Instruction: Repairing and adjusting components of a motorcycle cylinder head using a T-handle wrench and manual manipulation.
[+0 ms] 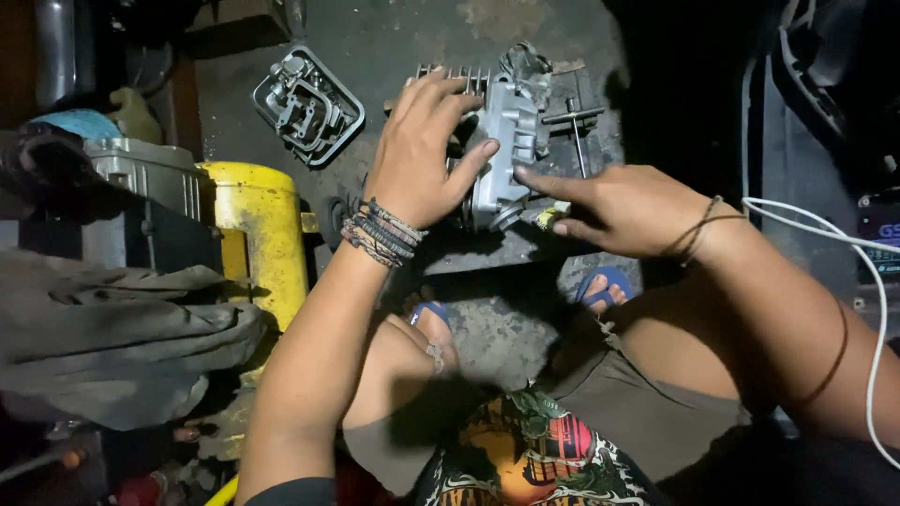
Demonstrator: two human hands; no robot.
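Observation:
A grey metal engine cylinder head (pixel 507 141) with cooling fins stands on a dark slab on the floor in front of me. My left hand (pixel 422 155), several braided bands on its wrist, grips the part from the left side. My right hand (pixel 623 208) reaches in from the right with the index finger stretched against the part's lower right edge. A small yellowish piece (pixel 551 215) lies just under that finger.
A separate grey engine cover (pixel 307 105) lies on the concrete at upper left. A yellow container (pixel 263 234) and crumpled grey cloth (pixel 122 328) sit at left. A T-handle tool (pixel 576 126) rests right of the part. A white cable (pixel 872 281) runs at right. My sandalled feet (pixel 600 290) are below.

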